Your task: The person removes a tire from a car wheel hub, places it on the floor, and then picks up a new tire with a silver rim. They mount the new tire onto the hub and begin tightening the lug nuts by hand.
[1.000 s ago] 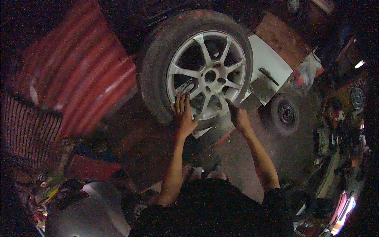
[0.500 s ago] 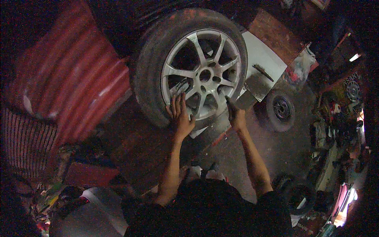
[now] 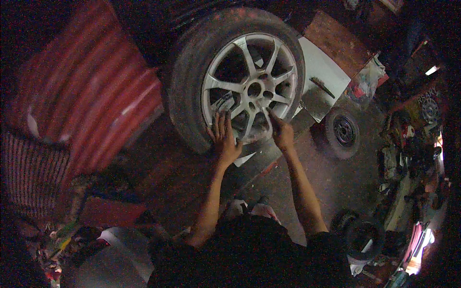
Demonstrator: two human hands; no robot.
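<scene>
A large car wheel (image 3: pixel 242 88), with a silver spoked alloy rim inside a dusty black tyre, stands tilted in front of me. My left hand (image 3: pixel 225 144) rests against the lower left of the rim, its fingers stretched out and slightly spread, holding nothing. At the lower right of the rim is my right hand (image 3: pixel 282 133), fingers curled in and their darkened tips at a spoke's outer end. What those fingers close on is too dark to make out. Through the gap between spokes above my left hand, a greyish object (image 3: pixel 222 102) shows.
Red corrugated metal sheeting (image 3: pixel 91 91) leans on the left beside a ribbed grille (image 3: pixel 33 168). To the right lie a white panel (image 3: pixel 326 72), a brown board (image 3: pixel 331 38) and a smaller wheel (image 3: pixel 342 132). Loose tyres (image 3: pixel 362 237) and clutter line the lower right.
The wheel sits slightly further right in view. My right hand has shifted left and a little up along the rim, closer to my left hand. My left hand stays flat on the rim.
</scene>
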